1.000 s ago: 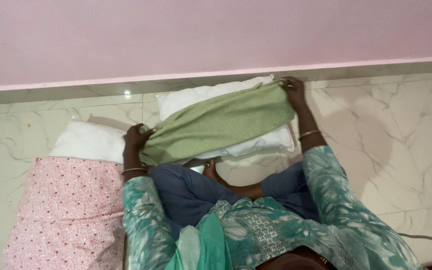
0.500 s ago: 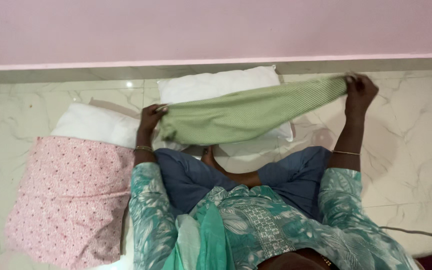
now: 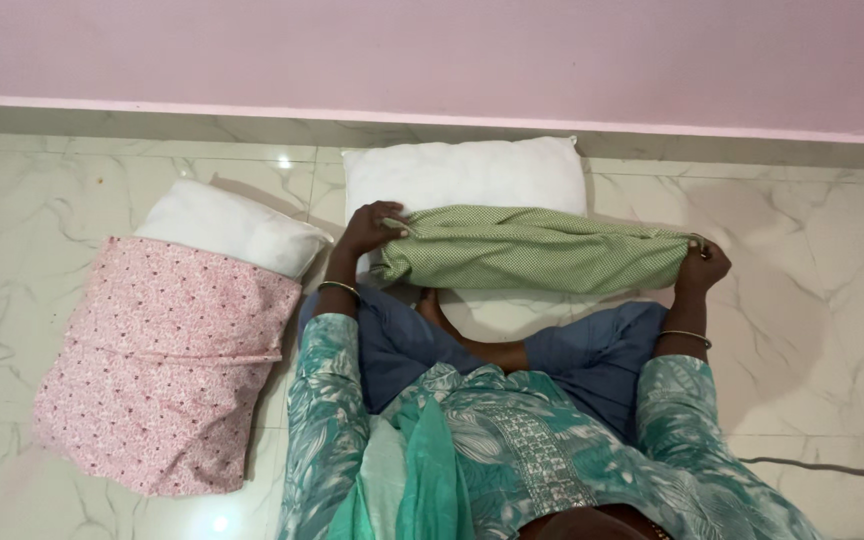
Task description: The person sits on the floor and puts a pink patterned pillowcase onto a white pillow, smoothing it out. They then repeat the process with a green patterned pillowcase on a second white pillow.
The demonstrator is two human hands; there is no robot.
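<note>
A green checked cloth pillowcase (image 3: 537, 250) is stretched sideways, bunched into a long roll, lying across the near edge of a plain white rectangular pillow (image 3: 467, 175) that rests on the pale marbled floor (image 3: 812, 260) against the foot of a pink wall (image 3: 432, 50); the left hand (image 3: 370, 228) is closed on the case's left end, fingers curled over the fabric, a thin bangle on the wrist; the right hand (image 3: 702, 266) is closed on the right end, pinching the gathered cloth just off the pillow's corner, also with a bangle; the person sits cross-legged in blue trousers (image 3: 592, 350) and a teal patterned tunic (image 3: 512, 450), a bare foot (image 3: 432, 312) just under the case; to the left, well apart, a second white pillow (image 3: 227, 225) sits partly inside a pink floral pillowcase (image 3: 157, 360) on the floor.
</note>
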